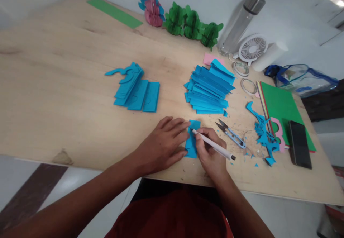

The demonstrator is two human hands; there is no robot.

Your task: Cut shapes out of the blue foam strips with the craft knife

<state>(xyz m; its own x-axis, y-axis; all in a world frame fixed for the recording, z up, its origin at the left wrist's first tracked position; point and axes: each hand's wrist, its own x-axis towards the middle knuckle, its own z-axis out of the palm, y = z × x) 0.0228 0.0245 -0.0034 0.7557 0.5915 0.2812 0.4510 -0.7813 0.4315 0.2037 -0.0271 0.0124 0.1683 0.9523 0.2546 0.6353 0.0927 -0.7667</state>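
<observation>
My right hand (212, 152) grips a white pen (215, 144), its tip on a small blue paper piece (191, 152) near the table's front edge. Flat beside it, my left hand (166, 143) has its fingers spread, their tips pressing the paper's left side. Beyond the hands lies a fanned pile of blue paper strips (208, 91). Further left are overlapping blue folded papers (137, 91) with curved outlines drawn on some, and a curved cut piece on top. Thread snips (231, 134) with blue handles rest to the right of the pen.
Blue scraps (264, 134), a pink cut-out (277, 134), green sheets (282, 105) and a phone (299, 144) lie right. Tape rolls (249, 86), a small fan (252, 48) and a bottle (239, 24) stand behind, alongside green paper figures (192, 24) and a pink one (153, 12).
</observation>
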